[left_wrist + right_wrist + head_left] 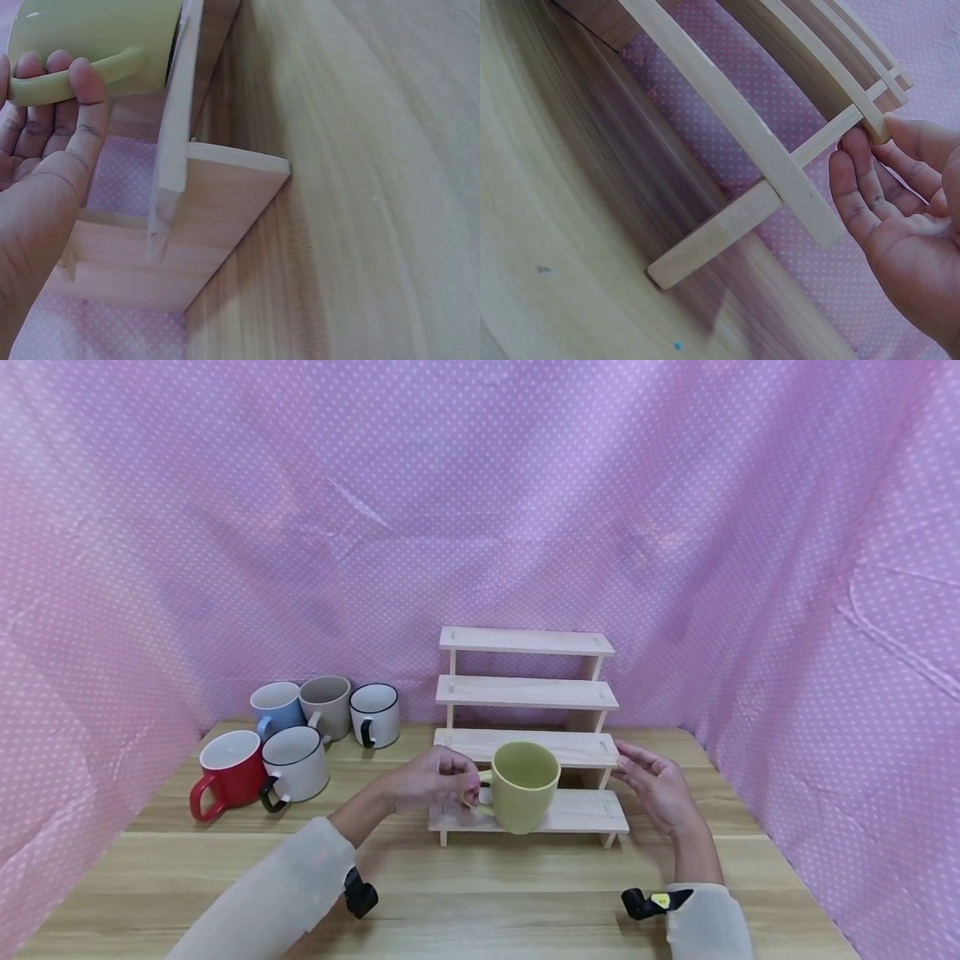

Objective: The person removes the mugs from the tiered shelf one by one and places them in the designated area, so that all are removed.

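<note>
A yellow-green mug [525, 787] is upright at the lowest step of a pale wooden stepped shelf [525, 692]. My left hand [435, 779] holds it by its handle, which points left. Seen from the left wrist, the fingers [88, 81] curl around the handle [112, 69], and the mug's base is right at the board [176, 127]. At the shelf's right side, my right hand [660, 789] pinches the end of the second step from the bottom. In the right wrist view, its thumb [911, 135] lies over the board's end and fingertips are tucked beneath.
On the left of the wooden table [465, 910] stand a red mug [238, 781], a white mug with a black handle [300, 768], a blue mug [279, 710], a grey mug [327, 706] and a black-rimmed white mug [382, 718]. A pink dotted cloth [480, 527] hangs behind.
</note>
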`<state>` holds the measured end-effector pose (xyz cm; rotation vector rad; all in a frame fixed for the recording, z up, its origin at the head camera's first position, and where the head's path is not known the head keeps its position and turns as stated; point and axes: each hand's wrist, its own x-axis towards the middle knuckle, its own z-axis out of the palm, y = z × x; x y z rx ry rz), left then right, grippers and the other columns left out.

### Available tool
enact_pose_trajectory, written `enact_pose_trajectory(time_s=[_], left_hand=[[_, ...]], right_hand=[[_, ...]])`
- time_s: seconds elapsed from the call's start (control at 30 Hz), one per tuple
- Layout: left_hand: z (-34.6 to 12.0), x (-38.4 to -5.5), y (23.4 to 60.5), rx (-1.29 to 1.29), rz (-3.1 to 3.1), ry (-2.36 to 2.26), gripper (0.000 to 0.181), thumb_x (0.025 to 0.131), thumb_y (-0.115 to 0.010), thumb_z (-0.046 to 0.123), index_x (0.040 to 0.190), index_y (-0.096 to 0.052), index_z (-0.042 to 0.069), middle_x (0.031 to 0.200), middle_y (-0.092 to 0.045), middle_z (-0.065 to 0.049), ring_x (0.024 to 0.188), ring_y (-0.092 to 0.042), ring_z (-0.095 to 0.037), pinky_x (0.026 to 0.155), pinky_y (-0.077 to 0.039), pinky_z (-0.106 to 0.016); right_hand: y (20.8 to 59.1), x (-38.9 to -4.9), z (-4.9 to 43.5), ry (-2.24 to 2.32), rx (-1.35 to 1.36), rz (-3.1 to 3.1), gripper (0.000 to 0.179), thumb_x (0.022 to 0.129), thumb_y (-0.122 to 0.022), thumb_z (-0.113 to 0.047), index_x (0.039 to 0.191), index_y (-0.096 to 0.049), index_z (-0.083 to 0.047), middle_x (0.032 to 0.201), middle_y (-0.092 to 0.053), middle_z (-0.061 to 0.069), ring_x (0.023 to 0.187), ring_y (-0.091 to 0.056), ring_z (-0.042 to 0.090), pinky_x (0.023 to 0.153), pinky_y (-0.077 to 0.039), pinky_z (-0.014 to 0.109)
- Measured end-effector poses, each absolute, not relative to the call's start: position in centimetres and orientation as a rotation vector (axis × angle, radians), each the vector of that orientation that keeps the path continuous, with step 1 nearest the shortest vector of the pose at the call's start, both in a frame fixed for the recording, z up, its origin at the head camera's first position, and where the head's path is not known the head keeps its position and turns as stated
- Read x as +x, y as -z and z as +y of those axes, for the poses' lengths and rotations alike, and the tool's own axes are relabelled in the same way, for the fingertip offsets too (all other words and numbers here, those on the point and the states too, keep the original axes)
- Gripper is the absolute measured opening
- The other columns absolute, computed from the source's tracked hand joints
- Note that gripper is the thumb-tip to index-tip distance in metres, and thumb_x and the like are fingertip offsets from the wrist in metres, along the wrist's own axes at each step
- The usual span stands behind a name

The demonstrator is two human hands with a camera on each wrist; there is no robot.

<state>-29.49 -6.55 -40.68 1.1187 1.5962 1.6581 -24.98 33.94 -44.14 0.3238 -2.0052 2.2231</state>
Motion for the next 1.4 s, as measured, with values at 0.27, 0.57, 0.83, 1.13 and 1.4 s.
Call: enact_pose_trajectory(time_s=[0.27, 0.57, 0.83, 1.13, 1.4], left_hand=[[-9.4, -29.5, 39.1, 1.137, 1.565, -1.724, 0.027, 0.106, -0.058, 0.013, 0.093, -0.059, -0.01, 0.093, -0.066, -0.006, 0.09, -0.066, -0.016, 0.085, -0.06, -0.033], [-13.8, -29.1, 37.4, 1.157, 1.598, -1.799, 0.02, 0.107, -0.052, 0.01, 0.092, -0.063, 0.001, 0.094, -0.067, -0.006, 0.09, -0.065, -0.016, 0.084, -0.061, -0.034], [-17.8, -28.5, 36.9, 1.115, 1.779, -1.802, 0.018, 0.107, -0.052, 0.005, 0.097, -0.062, -0.007, 0.096, -0.068, -0.009, 0.093, -0.066, -0.022, 0.084, -0.061, -0.036], [-21.9, -27.7, 37.6, 1.053, 1.913, -1.785, 0.018, 0.107, -0.047, 0.001, 0.103, -0.061, -0.009, 0.098, -0.065, -0.008, 0.097, -0.068, -0.022, 0.088, -0.061, -0.038], [-24.3, -27.2, 38.7, 1.05, 1.757, -1.937, 0.026, 0.108, -0.039, -0.005, 0.106, -0.065, -0.006, 0.101, -0.067, -0.006, 0.099, -0.069, -0.019, 0.089, -0.06, -0.035]], right_hand=[[44.2, -25.2, 34.0, -2.238, 0.329, -1.994, 0.053, 0.103, -0.058, -0.002, 0.142, -0.034, 0.024, 0.127, -0.068, 0.0, 0.111, -0.067, 0.011, 0.096, -0.056, 0.028], [44.3, -25.0, 34.0, -2.229, 0.313, -1.994, 0.05, 0.103, -0.059, -0.002, 0.142, -0.038, 0.022, 0.129, -0.067, 0.002, 0.112, -0.067, 0.012, 0.103, -0.053, 0.037], [44.1, -24.8, 33.8, -2.237, 0.347, -1.977, 0.053, 0.103, -0.058, -0.001, 0.141, -0.033, 0.026, 0.128, -0.068, 0.003, 0.111, -0.068, 0.011, 0.096, -0.056, 0.028], [44.4, -25.1, 34.1, -2.234, 0.342, -1.97, 0.05, 0.102, -0.06, 0.0, 0.14, -0.038, 0.024, 0.124, -0.07, -0.002, 0.11, -0.068, 0.012, 0.095, -0.057, 0.03], [44.6, -25.1, 34.3, -2.241, 0.358, -1.968, 0.049, 0.102, -0.06, -0.001, 0.14, -0.039, 0.022, 0.125, -0.07, -0.002, 0.111, -0.068, 0.012, 0.095, -0.057, 0.029]])
